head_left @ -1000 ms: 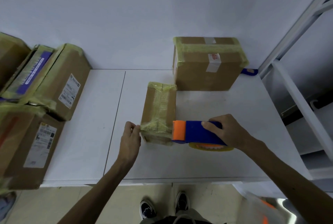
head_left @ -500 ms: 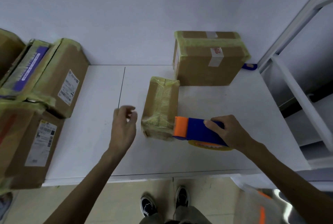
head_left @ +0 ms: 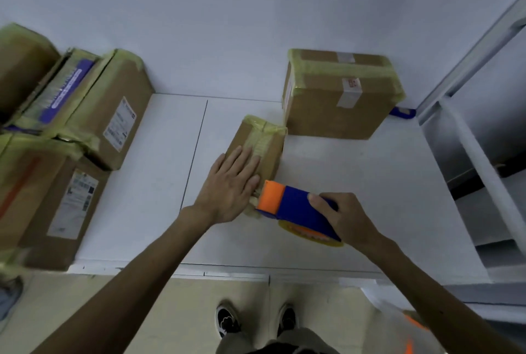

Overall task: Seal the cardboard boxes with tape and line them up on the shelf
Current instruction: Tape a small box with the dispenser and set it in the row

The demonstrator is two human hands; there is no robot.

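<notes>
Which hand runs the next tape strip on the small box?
Right: the right hand grips the dispenser, its orange nose at the near end of the small box. The left hand lies flat on top, steadying it.

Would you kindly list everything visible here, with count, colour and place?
small box: 1, brown with yellowish tape, table centre
large box: 1, brown, taped, table back
stacked boxes: at least 4, brown, taped, left side
dispenser: 1, blue and orange, at small box's near end
blue object: 1, behind large box, unclear
table: 1, white
shelf: 1, pale grey, right
shoes: 2, black, floor below
left hand: flat on small box
right hand: grips dispenser
</notes>
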